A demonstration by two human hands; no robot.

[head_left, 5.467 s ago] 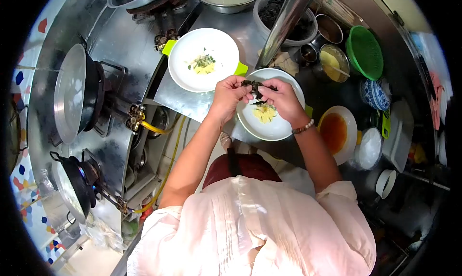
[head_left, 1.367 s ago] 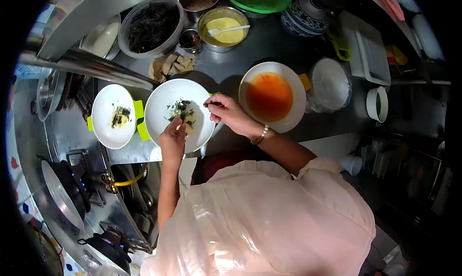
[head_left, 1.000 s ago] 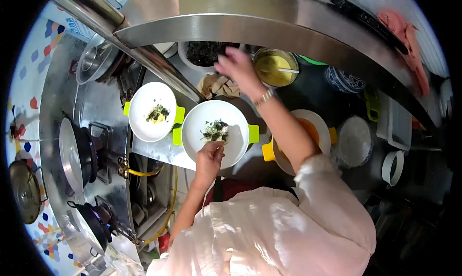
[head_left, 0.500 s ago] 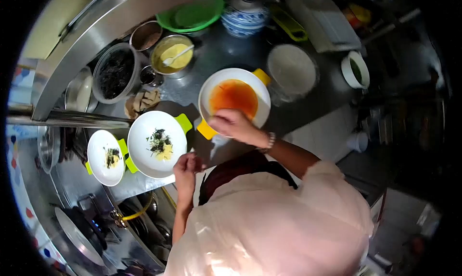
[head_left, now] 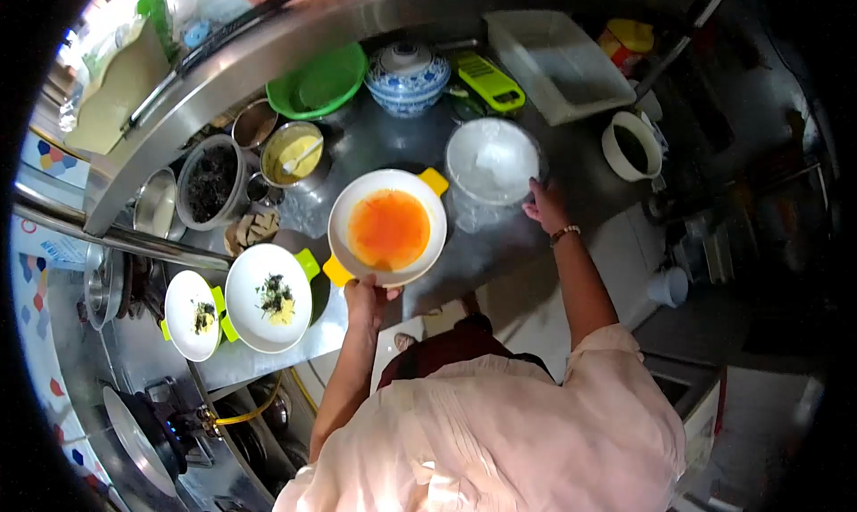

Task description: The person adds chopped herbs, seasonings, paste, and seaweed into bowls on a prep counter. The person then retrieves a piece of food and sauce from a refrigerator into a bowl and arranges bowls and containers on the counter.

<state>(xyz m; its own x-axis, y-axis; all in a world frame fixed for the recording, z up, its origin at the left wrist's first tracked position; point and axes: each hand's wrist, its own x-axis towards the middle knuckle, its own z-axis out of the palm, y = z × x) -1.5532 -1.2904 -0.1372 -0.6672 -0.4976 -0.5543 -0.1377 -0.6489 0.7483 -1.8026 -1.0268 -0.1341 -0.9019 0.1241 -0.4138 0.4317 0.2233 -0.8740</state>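
Note:
My left hand [head_left: 368, 299] grips the near edge of a white bowl with yellow handles [head_left: 428, 262], which holds orange-red liquid [head_left: 389, 230]. Further right, my right hand [head_left: 546, 206] has its fingers at the rim of a round bowl under clear plastic [head_left: 493, 160]; its fingers are partly bent, and whether they grip the rim is too small to tell. To the left of the orange liquid stand two white bowls with green handles, a larger one [head_left: 250, 307] and a smaller one [head_left: 184, 320], each with dark seaweed-like shreds, green bits and something yellow inside.
Along the back are a tub of dark shreds [head_left: 211, 182], a metal bowl of yellow paste with a spoon [head_left: 293, 155], a green basket [head_left: 318, 82], a blue-white lidded pot [head_left: 407, 82] and a grey tray [head_left: 561, 66]. A lit stove with a wok [head_left: 141, 441] is lower left.
My left hand has gone from beside the green-handled bowl to the edge of the orange-liquid bowl. My right hand has moved right, from above that bowl to the plastic-covered one. The view has shifted.

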